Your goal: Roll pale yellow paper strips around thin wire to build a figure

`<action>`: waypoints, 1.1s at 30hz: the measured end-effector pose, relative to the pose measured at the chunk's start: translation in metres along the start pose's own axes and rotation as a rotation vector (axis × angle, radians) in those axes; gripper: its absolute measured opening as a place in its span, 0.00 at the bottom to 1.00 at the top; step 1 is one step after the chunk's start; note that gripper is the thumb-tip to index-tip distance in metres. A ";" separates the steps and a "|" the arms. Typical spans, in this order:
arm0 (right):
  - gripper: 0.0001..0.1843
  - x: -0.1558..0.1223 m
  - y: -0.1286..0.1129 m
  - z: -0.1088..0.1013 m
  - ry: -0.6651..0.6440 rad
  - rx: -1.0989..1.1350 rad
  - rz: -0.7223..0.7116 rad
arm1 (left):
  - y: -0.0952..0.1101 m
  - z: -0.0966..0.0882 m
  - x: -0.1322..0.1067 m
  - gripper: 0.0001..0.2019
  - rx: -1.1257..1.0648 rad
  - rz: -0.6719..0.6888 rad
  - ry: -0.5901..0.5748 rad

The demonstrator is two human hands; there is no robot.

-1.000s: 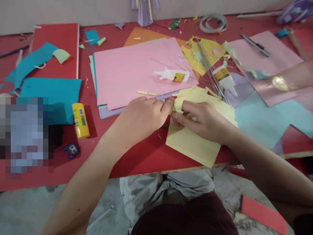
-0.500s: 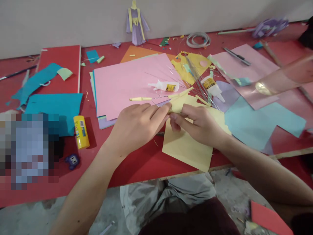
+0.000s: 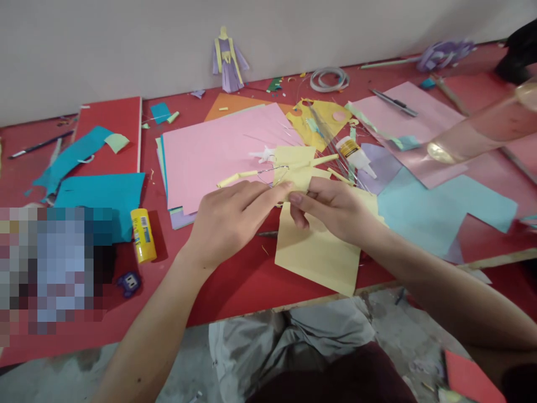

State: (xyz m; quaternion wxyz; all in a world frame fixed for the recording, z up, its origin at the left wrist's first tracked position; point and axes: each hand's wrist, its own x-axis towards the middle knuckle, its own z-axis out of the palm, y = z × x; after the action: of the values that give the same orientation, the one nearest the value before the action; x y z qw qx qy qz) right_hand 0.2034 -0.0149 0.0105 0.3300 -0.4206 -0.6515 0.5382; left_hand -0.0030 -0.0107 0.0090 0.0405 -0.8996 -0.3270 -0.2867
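Observation:
My left hand (image 3: 235, 221) and my right hand (image 3: 335, 207) meet fingertip to fingertip over the red table (image 3: 235, 285). Both are closed in a pinch on a small pale yellow paper piece (image 3: 296, 162), which stands up above them. A thin wire loop (image 3: 273, 170) shows just beside the piece; whether the fingers also grip it I cannot tell. Under my right hand lies a larger pale yellow sheet (image 3: 316, 254), reaching the table's front edge. A rolled yellow paper stick (image 3: 230, 179) lies on the pink sheets (image 3: 210, 151) just beyond my left hand.
A white glue bottle (image 3: 354, 154) and a bundle of thin wires (image 3: 331, 137) lie behind my hands. A yellow glue stick (image 3: 142, 235) and teal paper (image 3: 100, 193) are at the left. Another person's arm (image 3: 482, 131) reaches in over pink and light blue sheets (image 3: 440, 207) at the right.
The small yellow piece has come up from the sheet and now stands above my fingertips. Both hands stay pinched together. The view has tilted up, showing more wall.

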 end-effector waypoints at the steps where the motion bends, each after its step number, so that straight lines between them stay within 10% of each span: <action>1: 0.19 0.000 -0.001 0.000 -0.002 0.009 0.007 | 0.000 0.000 0.000 0.14 -0.044 -0.025 0.003; 21: 0.15 0.002 0.005 -0.002 -0.038 0.220 0.076 | 0.002 -0.001 0.000 0.20 -0.385 -0.286 -0.019; 33: 0.16 0.002 0.003 0.000 -0.012 0.060 0.029 | -0.002 0.003 0.000 0.23 -0.267 -0.215 -0.013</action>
State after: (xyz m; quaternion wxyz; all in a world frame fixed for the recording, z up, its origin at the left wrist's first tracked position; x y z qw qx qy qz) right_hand 0.2035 -0.0133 0.0076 0.3306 -0.4167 -0.6309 0.5649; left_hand -0.0030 -0.0083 0.0061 -0.1123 -0.8585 -0.3809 -0.3245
